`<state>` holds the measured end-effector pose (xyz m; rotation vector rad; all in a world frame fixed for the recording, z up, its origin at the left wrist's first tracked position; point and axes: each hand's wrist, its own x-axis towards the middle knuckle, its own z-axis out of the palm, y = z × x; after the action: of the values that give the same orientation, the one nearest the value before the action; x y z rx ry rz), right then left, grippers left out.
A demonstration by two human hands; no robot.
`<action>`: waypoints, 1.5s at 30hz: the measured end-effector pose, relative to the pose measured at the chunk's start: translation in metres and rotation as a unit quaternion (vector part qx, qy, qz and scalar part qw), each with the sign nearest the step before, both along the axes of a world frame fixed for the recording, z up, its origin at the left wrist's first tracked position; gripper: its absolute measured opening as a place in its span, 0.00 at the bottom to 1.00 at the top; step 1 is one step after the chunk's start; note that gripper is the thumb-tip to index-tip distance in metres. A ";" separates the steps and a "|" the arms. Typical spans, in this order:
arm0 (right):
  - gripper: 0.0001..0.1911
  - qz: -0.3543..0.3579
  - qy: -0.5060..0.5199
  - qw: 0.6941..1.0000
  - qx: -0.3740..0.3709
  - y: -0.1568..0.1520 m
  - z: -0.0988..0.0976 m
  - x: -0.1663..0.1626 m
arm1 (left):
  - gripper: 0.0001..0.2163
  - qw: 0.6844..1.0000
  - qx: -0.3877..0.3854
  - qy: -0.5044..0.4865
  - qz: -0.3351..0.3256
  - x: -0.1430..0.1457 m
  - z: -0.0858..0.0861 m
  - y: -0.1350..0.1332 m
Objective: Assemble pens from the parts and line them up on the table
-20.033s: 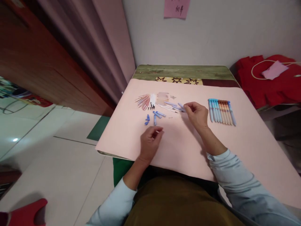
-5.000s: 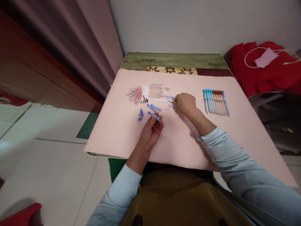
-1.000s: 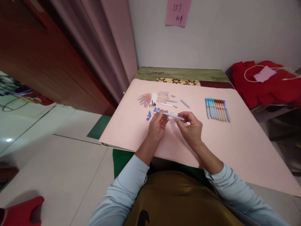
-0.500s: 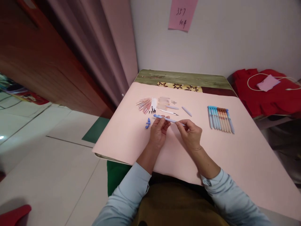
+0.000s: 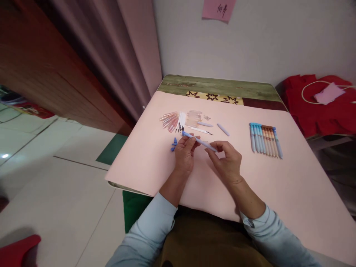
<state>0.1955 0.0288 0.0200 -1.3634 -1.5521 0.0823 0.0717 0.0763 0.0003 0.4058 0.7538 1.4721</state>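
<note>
A pale blue pen [image 5: 200, 141] with a brighter blue top end lies slanted across both hands above the table. My left hand [image 5: 185, 151] pinches it near the blue end. My right hand [image 5: 226, 157] has its thumb and fingers closed at the pen's other end, by the tip. Just left of my left hand lie several small blue pen parts [image 5: 174, 144]. Beyond the hands are white refills [image 5: 182, 120] with black tips, clear pinkish barrels [image 5: 170, 121], pale grips [image 5: 194, 118], a single refill [image 5: 200, 130] and a loose lavender barrel piece [image 5: 223, 129].
A row of finished-looking pens [image 5: 265, 141] in blue and brown lies on the right of the pink-covered table [image 5: 292, 193]. Tiny springs [image 5: 207, 117] sit behind the grips. Red cloth [image 5: 306, 107] with a white cord is beyond the table's right edge.
My right hand has moved slightly toward me along with the pen's tip end, so the pen slants more. The camera view has shifted a little. Both hands keep hold of the pen.
</note>
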 end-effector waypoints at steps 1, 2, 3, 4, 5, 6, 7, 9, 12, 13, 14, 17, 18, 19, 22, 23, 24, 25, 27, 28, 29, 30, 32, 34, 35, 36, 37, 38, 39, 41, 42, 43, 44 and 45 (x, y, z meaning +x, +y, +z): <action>0.05 -0.005 0.004 1.000 -0.003 0.000 0.000 0.001 | 0.14 1.000 0.003 -0.003 -0.004 0.001 0.000 0.000; 0.06 -0.012 0.008 1.000 -0.009 0.000 -0.001 0.002 | 0.13 1.000 0.007 -0.005 -0.009 0.001 0.000 -0.001; 0.08 -0.023 0.009 0.999 -0.020 0.000 -0.002 0.003 | 0.13 1.000 0.012 -0.007 -0.015 0.002 0.000 -0.001; 0.11 -0.035 0.006 0.999 -0.036 0.001 -0.004 0.004 | 0.13 1.000 0.016 -0.007 -0.022 0.002 0.000 -0.002; 0.14 -0.046 0.001 0.997 -0.057 0.001 -0.005 0.006 | 0.13 0.999 0.020 -0.007 -0.027 0.002 0.000 -0.002; 0.18 -0.054 -0.006 0.995 -0.079 0.001 -0.006 0.007 | 0.13 0.999 0.024 -0.004 -0.030 0.002 0.000 -0.003; 0.21 -0.056 -0.013 0.993 -0.099 0.001 -0.007 0.008 | 0.13 0.999 0.028 -0.002 -0.030 0.002 0.000 -0.003; 0.20 -0.046 -0.011 0.991 -0.123 0.001 -0.008 0.008 | 0.13 0.999 0.031 0.004 -0.024 0.002 0.000 -0.003; 0.20 -0.023 0.004 0.993 -0.116 0.001 -0.008 0.006 | 0.13 0.999 0.029 0.006 -0.015 0.001 0.000 -0.003; 0.20 -0.017 0.006 0.994 -0.109 0.000 -0.007 0.006 | 0.13 0.999 0.027 0.006 -0.014 0.000 -0.001 -0.003; 0.18 -0.013 0.005 0.995 -0.104 0.000 -0.007 0.005 | 0.14 1.000 0.027 0.007 -0.014 0.000 -0.001 -0.003; 0.14 -0.009 -0.010 0.993 -0.121 -0.001 -0.007 0.007 | 0.14 0.999 0.027 0.017 -0.017 0.000 -0.002 -0.003; 0.17 -0.012 -0.016 0.991 -0.134 -0.002 -0.007 0.007 | 0.14 0.999 0.028 0.020 -0.020 0.000 -0.003 -0.003; 0.19 -0.015 -0.021 0.989 -0.145 -0.002 -0.007 0.008 | 0.14 0.999 0.028 0.021 -0.022 0.000 -0.003 -0.003; 0.16 -0.022 -0.022 0.990 -0.136 -0.002 -0.008 0.008 | 0.14 0.999 0.027 0.024 -0.022 0.000 -0.002 -0.004; 0.16 -0.024 -0.020 0.992 -0.122 -0.002 -0.008 0.008 | 0.14 0.999 0.026 0.025 -0.021 0.000 -0.002 -0.004; 0.17 -0.024 -0.019 0.994 -0.108 -0.002 -0.008 0.008 | 0.14 0.999 0.026 0.027 -0.021 0.000 -0.002 -0.004; 0.17 -0.025 -0.020 0.995 -0.098 -0.002 -0.008 0.007 | 0.14 0.999 0.028 0.030 -0.022 0.000 -0.002 -0.004; 0.14 -0.028 -0.026 0.994 -0.101 -0.002 -0.008 0.008 | 0.14 0.998 0.032 0.035 -0.029 0.000 -0.002 -0.004; 0.15 -0.028 -0.029 0.993 -0.112 -0.002 -0.009 0.008 | 0.14 0.998 0.034 0.038 -0.034 0.000 -0.002 -0.004; 0.18 -0.027 -0.030 0.991 -0.125 -0.002 -0.009 0.009 | 0.13 0.998 0.036 0.039 -0.040 0.000 -0.002 -0.005; 0.21 -0.026 -0.031 0.990 -0.138 -0.002 -0.009 0.009 | 0.13 0.998 0.037 0.038 -0.044 0.001 -0.002 -0.005; 0.21 -0.023 -0.029 0.989 -0.144 -0.002 -0.009 0.010 | 0.14 0.997 0.041 0.036 -0.047 0.001 -0.003 -0.005; 0.16 -0.022 -0.024 0.991 -0.130 -0.003 -0.009 0.009 | 0.15 0.998 0.042 0.034 -0.043 0.001 -0.003 -0.005; 0.14 -0.020 -0.022 0.992 -0.119 -0.003 -0.008 0.008 | 0.15 0.998 0.042 0.033 -0.041 0.001 -0.003 -0.005; 0.14 -0.018 -0.021 0.994 -0.107 -0.003 -0.008 0.007 | 0.16 0.998 0.041 0.031 -0.040 0.001 -0.003 -0.005; 0.13 -0.016 -0.021 0.995 -0.096 -0.003 -0.008 0.006 | 0.16 0.998 0.039 0.029 -0.040 0.001 -0.002 -0.005; 0.11 -0.014 -0.021 0.996 -0.084 -0.003 -0.007 0.005 | 0.16 0.998 0.036 0.026 -0.043 0.001 -0.002 -0.005; 0.10 -0.013 -0.022 0.997 -0.074 -0.003 -0.007 0.004 | 0.15 0.998 0.033 0.024 -0.048 0.002 -0.001 -0.006; 0.09 -0.014 -0.019 0.998 -0.054 -0.004 -0.007 0.003 | 0.14 0.997 0.028 0.026 -0.067 0.002 0.000 -0.007; 0.09 -0.014 -0.018 0.999 -0.048 -0.004 -0.007 0.003 | 0.13 0.996 0.026 0.028 -0.077 0.002 0.000 -0.007; 0.09 -0.012 -0.018 0.999 -0.045 -0.004 -0.008 0.003 | 0.13 0.996 0.025 0.030 -0.085 0.001 0.000 -0.007; 0.10 -0.012 -0.019 0.999 -0.046 -0.004 -0.008 0.003 | 0.12 0.995 0.023 0.031 -0.088 0.001 0.000 -0.008; 0.10 -0.012 -0.020 0.998 -0.050 -0.004 -0.009 0.004 | 0.12 0.995 0.023 0.030 -0.090 0.000 0.000 -0.008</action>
<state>0.1995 0.0244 0.0112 -1.4700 -1.5827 0.1198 0.0717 0.0684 -0.0001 0.5408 0.7138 1.3139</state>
